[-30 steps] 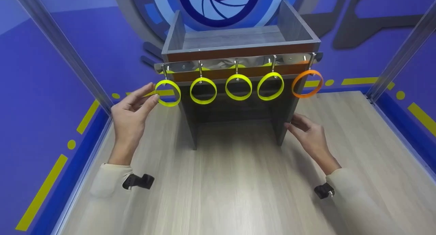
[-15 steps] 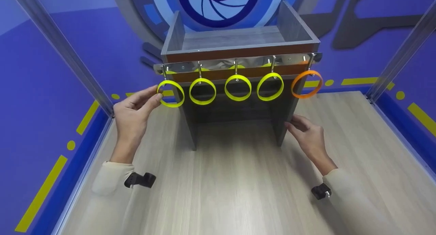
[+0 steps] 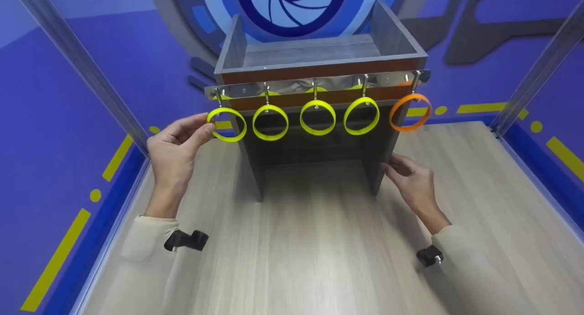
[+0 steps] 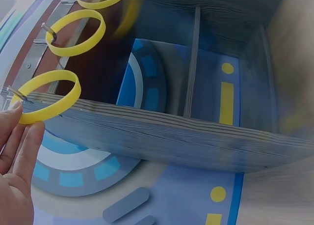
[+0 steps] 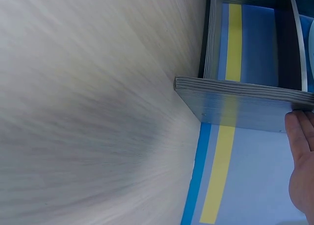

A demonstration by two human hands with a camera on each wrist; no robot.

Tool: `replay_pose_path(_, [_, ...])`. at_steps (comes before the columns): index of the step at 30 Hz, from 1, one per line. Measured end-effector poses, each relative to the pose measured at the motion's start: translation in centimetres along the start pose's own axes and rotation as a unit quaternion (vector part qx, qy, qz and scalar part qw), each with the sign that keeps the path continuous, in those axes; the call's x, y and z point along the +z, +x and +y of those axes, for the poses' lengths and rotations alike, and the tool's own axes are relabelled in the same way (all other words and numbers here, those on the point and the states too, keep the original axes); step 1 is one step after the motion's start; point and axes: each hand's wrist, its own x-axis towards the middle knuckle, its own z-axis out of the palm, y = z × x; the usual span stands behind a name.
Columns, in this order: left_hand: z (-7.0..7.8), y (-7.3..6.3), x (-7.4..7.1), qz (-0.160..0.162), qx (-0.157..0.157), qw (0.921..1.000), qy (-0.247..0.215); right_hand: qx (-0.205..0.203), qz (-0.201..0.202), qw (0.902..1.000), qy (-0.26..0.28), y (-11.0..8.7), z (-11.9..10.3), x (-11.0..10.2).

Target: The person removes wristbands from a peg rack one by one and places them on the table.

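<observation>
My left hand [image 3: 172, 163] pinches the left rim of a yellow wristband [image 4: 49, 113] between thumb and fingers. That band is at the leftmost hook of a metal rail [image 3: 296, 85], and in the left wrist view the hook's tip lies inside its loop. Three more yellow wristbands [image 3: 271, 138] and an orange wristband [image 3: 398, 127] hang along the rail. The rail is fixed to the front of a grey wooden shelf unit [image 3: 315, 50]. Low on the right, my right hand [image 3: 414, 185] touches the outside of the unit's side panel [image 5: 245, 104], its visible fingers fairly straight.
The unit stands on a pale wood-grain surface [image 3: 310, 246], close to a blue printed back wall [image 3: 492, 82]. Metal frame posts [image 3: 82, 68] rise at both sides. Hooks stick out from the rail towards me.
My left hand and the pinched wristband have shifted slightly right, then a little back left. The band now looks wider from the head. My right hand stays at the side panel.
</observation>
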Motion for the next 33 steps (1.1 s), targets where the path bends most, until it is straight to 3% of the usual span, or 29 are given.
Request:
replay_pose_path(12, [0.9,0.5,-0.1,0.023,0.011,0.9993,0.026,0.005,0.002,0.9998,-0.017,0.0,0.2,0.2])
replay_pose_path(20, [1.7,0.2,-0.5,0.032,0.011,0.9994,-0.010,0.002,0.001,0.9997,-0.026,-0.1,-0.2,0.1])
replay_pose_path(28, [2.6,-0.9,-1.2,0.030,0.005,0.9965,-0.078,-0.003,0.000,0.9999,-0.015,0.1,-0.1,0.1])
replay_pose_path(33, [2.4,-1.9,-1.8,0.026,-0.003,0.9965,-0.080,-0.009,0.003,0.9998,-0.018,0.0,-0.1,0.1])
